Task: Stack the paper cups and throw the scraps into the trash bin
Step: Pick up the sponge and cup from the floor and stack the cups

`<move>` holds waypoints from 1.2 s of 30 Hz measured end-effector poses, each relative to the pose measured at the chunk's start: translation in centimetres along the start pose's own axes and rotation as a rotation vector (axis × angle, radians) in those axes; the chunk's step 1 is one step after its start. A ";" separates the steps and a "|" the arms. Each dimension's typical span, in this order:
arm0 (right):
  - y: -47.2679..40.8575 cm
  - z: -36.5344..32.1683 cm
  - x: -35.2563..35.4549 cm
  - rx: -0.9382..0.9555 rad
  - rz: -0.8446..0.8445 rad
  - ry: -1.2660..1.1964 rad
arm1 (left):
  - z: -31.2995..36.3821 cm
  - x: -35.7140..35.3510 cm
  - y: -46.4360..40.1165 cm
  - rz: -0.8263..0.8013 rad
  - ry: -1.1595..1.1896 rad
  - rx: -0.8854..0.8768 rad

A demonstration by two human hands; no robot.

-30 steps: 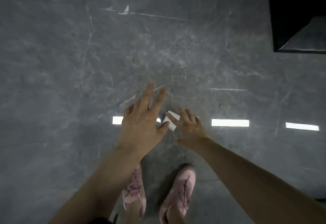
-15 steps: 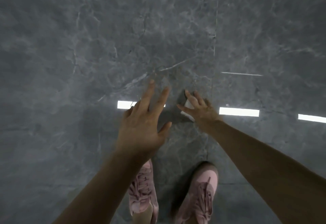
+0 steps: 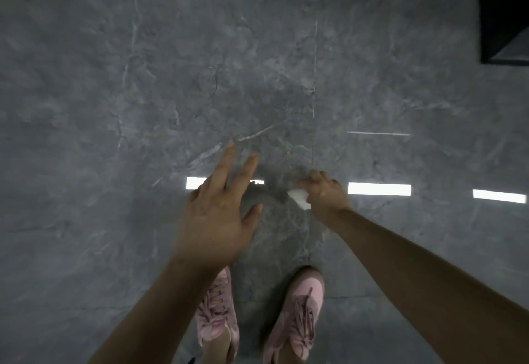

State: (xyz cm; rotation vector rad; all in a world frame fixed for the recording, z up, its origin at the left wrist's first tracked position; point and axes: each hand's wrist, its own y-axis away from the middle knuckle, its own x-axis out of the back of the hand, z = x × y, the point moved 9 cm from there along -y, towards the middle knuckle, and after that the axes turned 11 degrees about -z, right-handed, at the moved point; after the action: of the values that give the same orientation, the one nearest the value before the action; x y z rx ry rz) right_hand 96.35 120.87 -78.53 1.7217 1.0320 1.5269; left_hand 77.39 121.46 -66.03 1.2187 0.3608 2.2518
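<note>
A small white paper scrap (image 3: 300, 197) sits low over the grey marble floor (image 3: 114, 91), a little right of the middle of the view. The right hand (image 3: 325, 192) closes around it: the fingers curl over the top of the scrap and pinch it, and only the scrap's lower white corner sticks out at about 8 o'clock from the knuckles. Whether the scrap rests on the floor or is lifted clear of it cannot be told.

At 9 o'clock from the scrap, close by but not touching it, the left hand (image 3: 220, 206) is spread flat, palm down, fingers fanned toward 12 o'clock and thumb pointing at the scrap. It holds nothing.

Both bare forearms run down to the bottom edge. Between them, at 6 o'clock, stand two pink laced shoes (image 3: 297, 318), toes pointing up the frame.

Bright white bars of reflected light (image 3: 379, 189) lie in a row across the floor at 3 o'clock from the right hand, and one more shows partly behind the left hand. At 1 o'clock, far off in the upper right corner, is a dark angular object (image 3: 498, 5), cut by the frame edge; what it is cannot be told.
</note>
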 end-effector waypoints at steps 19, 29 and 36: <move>34.2 -6.6 30.0 0.398 0.649 -0.943 | 20.1 24.3 5.2 -0.030 0.431 -0.236; 40.6 -7.9 40.8 0.385 0.689 -0.983 | 24.9 36.2 5.8 0.059 0.523 -0.265; 40.0 2.4 45.4 0.069 0.556 -0.791 | 30.7 41.0 0.2 0.180 0.428 -0.226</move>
State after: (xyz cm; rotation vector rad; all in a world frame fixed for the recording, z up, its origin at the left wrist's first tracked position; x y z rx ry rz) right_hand 106.31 139.58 -21.80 2.4843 0.2029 0.9059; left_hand 84.85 144.35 -20.86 0.6723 0.1491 2.6231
